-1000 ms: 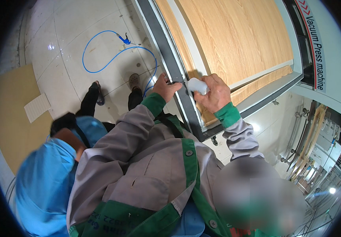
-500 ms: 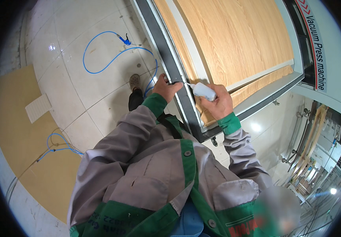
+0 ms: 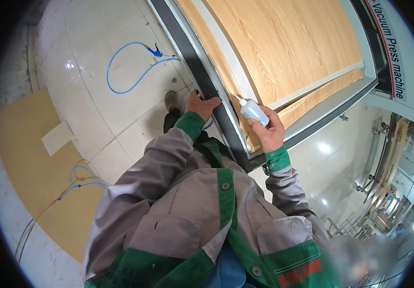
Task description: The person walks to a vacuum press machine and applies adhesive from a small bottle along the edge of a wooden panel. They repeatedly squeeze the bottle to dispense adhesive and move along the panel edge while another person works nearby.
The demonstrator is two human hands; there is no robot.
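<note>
My right hand [image 3: 270,129] is closed around a small white squeeze bottle [image 3: 254,114] with a thin nozzle. The bottle tilts up and to the left, above a narrow wood-grain strip [image 3: 216,62] along the bed's left side. At the outer rim, my left hand [image 3: 200,106] grips the black edge strip [image 3: 212,93] of the press bed, thumb on top. Its other fingers are curled at the outer side and partly hidden. A large wood-grain panel [image 3: 298,48] lies on the bed, with a grey band beside it and a loose wood-grain strip [image 3: 319,98] along its near edge.
On the tiled floor to the left lies a blue air hose with a blow gun [image 3: 156,52]. Further left are a tan board [image 3: 20,144] and another blue hose [image 3: 84,182]. My shoe [image 3: 171,101] stands beside the bed. Racks [image 3: 384,168] stand at the right.
The bottle's nozzle has pulled back from the black edge strip near my left thumb and now points further up. My left hand stays at the edge. The view has shifted slightly.
</note>
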